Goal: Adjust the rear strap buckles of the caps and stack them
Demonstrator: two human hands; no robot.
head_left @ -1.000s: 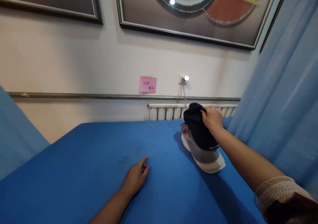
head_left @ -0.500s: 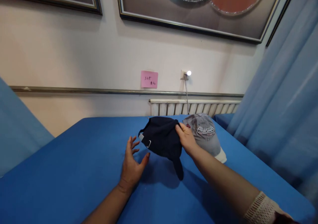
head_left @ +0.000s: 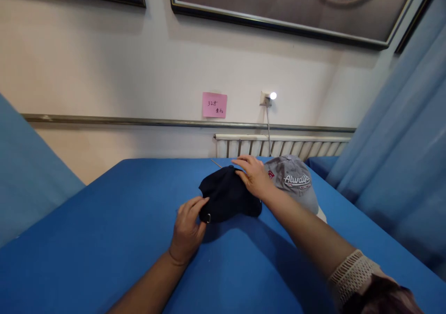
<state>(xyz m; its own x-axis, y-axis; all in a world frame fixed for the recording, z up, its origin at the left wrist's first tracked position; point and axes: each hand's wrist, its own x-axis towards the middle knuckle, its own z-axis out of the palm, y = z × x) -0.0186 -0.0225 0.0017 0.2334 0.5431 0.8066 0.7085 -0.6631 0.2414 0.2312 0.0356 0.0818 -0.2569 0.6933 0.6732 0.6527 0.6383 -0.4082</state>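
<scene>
A dark navy baseball cap (head_left: 226, 195) sits crown up on the blue-covered surface, its brim toward the right. My left hand (head_left: 188, 225) pinches the cap's back edge between thumb and fingers, near a small white mark. Over the right side of the crown is my right hand (head_left: 254, 177), its fingers apart and its thumb side close against the cloth. Just behind that hand stands a grey cap (head_left: 294, 181) with "Always" lettering and a pale brim, partly covered by my wrist and forearm.
The blue surface (head_left: 104, 239) reaches back toward a white radiator (head_left: 289, 147) and a metal rail (head_left: 156, 122). A cord hangs from a wall socket (head_left: 265, 99) behind the caps. Blue curtains (head_left: 400, 156) hang at both sides. A pink note (head_left: 214, 105) is on the wall.
The navy cap has turned from tilted, brim hanging down, to crown up on the surface. My left hand has closed on its back edge. My right hand has loosened, fingers now spread over the crown.
</scene>
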